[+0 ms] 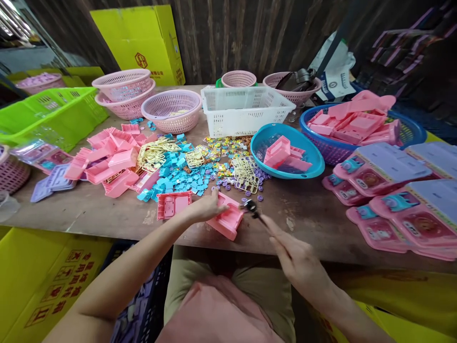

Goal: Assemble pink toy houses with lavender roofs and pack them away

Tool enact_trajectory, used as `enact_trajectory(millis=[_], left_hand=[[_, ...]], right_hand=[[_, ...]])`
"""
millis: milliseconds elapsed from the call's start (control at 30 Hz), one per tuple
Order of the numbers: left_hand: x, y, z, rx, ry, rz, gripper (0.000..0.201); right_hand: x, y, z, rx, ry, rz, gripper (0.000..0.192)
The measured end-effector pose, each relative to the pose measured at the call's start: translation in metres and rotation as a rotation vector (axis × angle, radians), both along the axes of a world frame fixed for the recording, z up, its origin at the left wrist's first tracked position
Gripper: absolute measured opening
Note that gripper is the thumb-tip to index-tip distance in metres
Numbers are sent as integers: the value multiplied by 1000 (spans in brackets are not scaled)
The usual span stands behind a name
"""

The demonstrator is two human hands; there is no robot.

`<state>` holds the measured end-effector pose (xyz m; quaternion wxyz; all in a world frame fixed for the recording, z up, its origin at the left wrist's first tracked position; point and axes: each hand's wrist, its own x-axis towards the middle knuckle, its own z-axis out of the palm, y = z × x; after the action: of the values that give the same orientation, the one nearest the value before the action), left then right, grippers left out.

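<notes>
My left hand (209,208) grips the far left edge of a pink plastic tray-like part (229,216), which sits tilted at the table's front edge. Its fingertips are partly hidden behind the part. In my right hand (294,257) is a small hammer (251,206) with a dark handle; its metal head is at the right side of the pink part, and whether they touch I cannot tell. Another pink part (174,205), open side up, lies left of my left hand. Small blue plastic pieces (193,178) and purple spiral pieces (260,197) are scattered just beyond.
Pink parts (117,157) are heaped at left, beside cream frames (153,153). Behind stand a white basket (246,116) and pink baskets (171,112). A turquoise bowl (310,162), a blue basket (414,128) and stacked pink-and-lilac toy panels (421,219) are at right.
</notes>
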<state>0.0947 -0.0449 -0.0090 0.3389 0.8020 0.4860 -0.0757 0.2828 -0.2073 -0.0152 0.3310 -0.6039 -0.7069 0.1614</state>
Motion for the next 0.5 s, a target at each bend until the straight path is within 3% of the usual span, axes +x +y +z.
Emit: enact_trajectory(millis=[100, 267, 367, 500], left_hand=[[1, -1, 4, -50, 51, -18, 75], [3, -2, 5, -56, 65, -13, 75], [2, -3, 5, -58, 71, -14, 76], [-1, 7, 11, -65, 25, -111, 75]], right_hand=[[1, -3, 1, -75, -16, 59, 44], [-5, -14, 2, 1, 48, 105, 49], [-9, -17, -1, -78, 41, 182, 47], [-4, -13, 4, -58, 104, 28, 42]])
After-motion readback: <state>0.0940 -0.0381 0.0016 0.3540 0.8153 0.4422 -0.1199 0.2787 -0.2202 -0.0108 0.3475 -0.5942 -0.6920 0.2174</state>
